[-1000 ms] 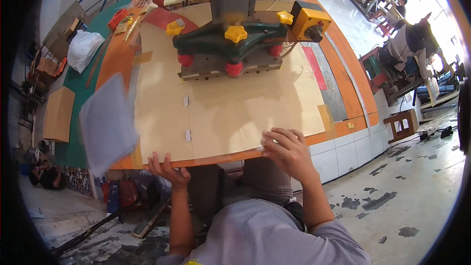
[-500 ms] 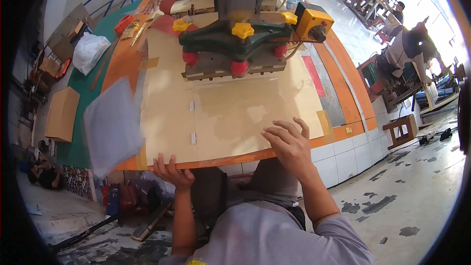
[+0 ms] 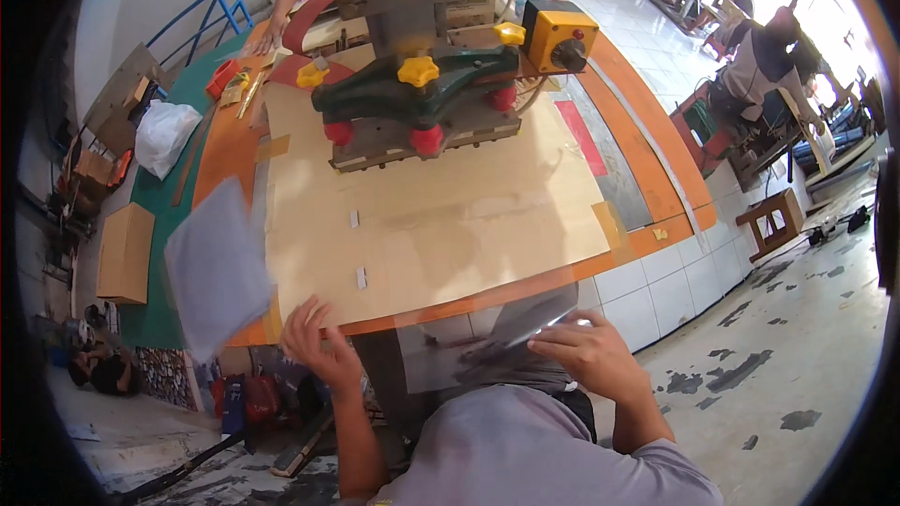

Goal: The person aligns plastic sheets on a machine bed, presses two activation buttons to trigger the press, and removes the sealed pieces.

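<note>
My right hand [image 3: 586,349] pinches the edge of a clear plastic sheet [image 3: 506,326], which hangs in front of my lap by the table's near edge. Glare and see-through film blur the sheet's outline. Close to the near left corner of the tan board [image 3: 431,234], my left hand [image 3: 319,342] has its fingers apart and holds nothing. Two small white tabs [image 3: 361,277] lie on the board. Beyond them stands a press head with a dark green bracket [image 3: 422,89], yellow star knobs and red feet. Left of my left hand lies a stack of translucent plastic sheets [image 3: 220,267].
A yellow control box [image 3: 560,37] juts out right of the press. Along the left are a cardboard box [image 3: 126,253], a white plastic bag [image 3: 166,138] and a red tape dispenser [image 3: 221,80]. Another person's hand [image 3: 272,36] rests at the far left. A wooden stool [image 3: 774,227] stands right.
The right hand has moved down and back from the board, and the clear sheet now shows in it. My left hand has come off the board's edge. The view has shifted slightly.
</note>
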A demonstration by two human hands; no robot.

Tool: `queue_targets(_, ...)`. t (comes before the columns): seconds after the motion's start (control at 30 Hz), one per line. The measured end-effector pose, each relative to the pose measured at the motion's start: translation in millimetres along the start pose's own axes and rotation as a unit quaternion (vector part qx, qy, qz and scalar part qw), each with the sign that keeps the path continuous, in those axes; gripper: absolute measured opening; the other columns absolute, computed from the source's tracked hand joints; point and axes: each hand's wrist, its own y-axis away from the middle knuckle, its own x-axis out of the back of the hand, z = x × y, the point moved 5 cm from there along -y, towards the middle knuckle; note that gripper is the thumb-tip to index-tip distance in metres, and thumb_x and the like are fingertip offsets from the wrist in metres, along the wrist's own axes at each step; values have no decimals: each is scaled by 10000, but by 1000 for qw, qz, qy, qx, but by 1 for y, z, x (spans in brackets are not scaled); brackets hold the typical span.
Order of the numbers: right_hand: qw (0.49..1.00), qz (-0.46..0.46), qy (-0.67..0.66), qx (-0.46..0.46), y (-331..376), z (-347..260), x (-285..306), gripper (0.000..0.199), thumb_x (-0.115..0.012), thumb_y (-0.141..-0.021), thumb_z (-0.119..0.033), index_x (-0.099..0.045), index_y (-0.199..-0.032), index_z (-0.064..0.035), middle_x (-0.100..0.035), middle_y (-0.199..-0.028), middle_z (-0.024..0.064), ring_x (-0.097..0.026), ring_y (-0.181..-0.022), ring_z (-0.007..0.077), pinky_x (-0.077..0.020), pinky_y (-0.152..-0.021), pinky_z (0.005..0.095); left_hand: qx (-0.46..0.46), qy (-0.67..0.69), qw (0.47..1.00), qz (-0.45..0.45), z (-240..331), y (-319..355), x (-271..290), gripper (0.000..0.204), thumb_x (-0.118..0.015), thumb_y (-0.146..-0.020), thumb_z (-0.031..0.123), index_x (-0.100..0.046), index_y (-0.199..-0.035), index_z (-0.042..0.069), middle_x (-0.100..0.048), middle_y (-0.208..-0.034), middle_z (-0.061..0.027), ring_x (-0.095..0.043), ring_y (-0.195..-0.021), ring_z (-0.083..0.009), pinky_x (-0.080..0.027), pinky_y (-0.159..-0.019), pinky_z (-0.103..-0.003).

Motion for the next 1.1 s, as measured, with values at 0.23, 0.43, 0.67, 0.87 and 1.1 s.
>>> queue_targets(0.23,993,-82,-90,11,-8,0,3,333,-745,-949,-301,-754,-1219,-104,-758,-1225,76,-682,-1218,286,-479,-1076,478,-117,9,958,-262,78,-79,-61,460,-704,-982,227,-638,-1404,54,-558,-1535,-136,-472,-1455,-370,-343,-1235,-511)
queue_targets(0.43,985,146,-67,-56,-69,76,23,545,-841,-875,-304,-688,-1343,-68,-683,-1341,139,-611,-1277,364,-468,-1098,493,-114,17,936,-333,80,-97,-96,523,-729,-977,261,-608,-1445,60,-556,-1527,-127,-491,-1433,-337,-389,-1204,-466)
queue_targets(0.67,990,83,-57,-95,-93,111,11,686,-847,-845,-242,-612,-1474,-98,-627,-1312,153,-565,-1260,359,-442,-1099,490,-105,10,933,-344,86,-107,-96,575,-788,-923,287,-640,-1437,76,-629,-1254,-126,-576,-1228,-328,-445,-1118,-451)
queue_targets(0.87,991,82,-80,-70,-103,116,18,470,-871,-809,-268,-709,-1209,-82,-606,-1146,115,-564,-1150,327,-416,-1090,439,-60,49,929,-361,79,-115,-89,284,-842,-865,210,-705,-1026,21,-653,-1176,-99,-626,-1137,-300,-495,-1009,-431)
queue_targets(1.1,944,124,-268,-148,-88,125,24,220,-790,-919,-93,-695,-1113,-52,-689,-901,27,-675,-892,161,-502,-887,330,213,424,821,-318,66,-99,-86,163,-706,-1040,178,-644,-1073,30,-756,-986,-86,-715,-806,-151,-512,-711,-274)
